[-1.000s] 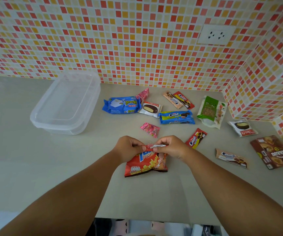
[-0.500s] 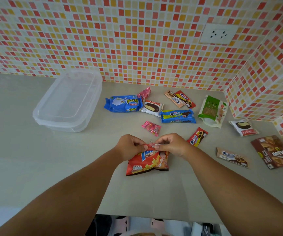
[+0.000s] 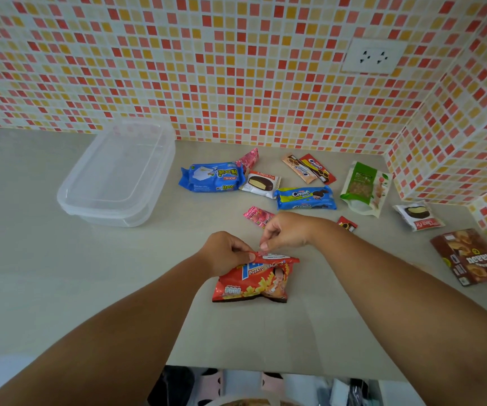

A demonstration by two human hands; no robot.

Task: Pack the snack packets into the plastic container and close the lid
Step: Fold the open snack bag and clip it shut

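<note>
Two hands work at the top seam of a red potato snack bag [image 3: 252, 284] lying on the pale surface [image 3: 46, 273]; its label reads "POTATO SNACK". The left hand [image 3: 226, 254] is closed, pinching the bag's folded top edge at its left end. The right hand [image 3: 287, 232] has thumb and forefinger pinched together just above the seam; whether they grip it I cannot tell. Behind them lie a blue "Cream-O" packet [image 3: 306, 197], two white "Choco Pie" wrappers [image 3: 261, 183] [image 3: 419, 216] and a brown box [image 3: 472, 256]. Well to the left sits the clear plastic container [image 3: 119, 174], its lid on.
</note>
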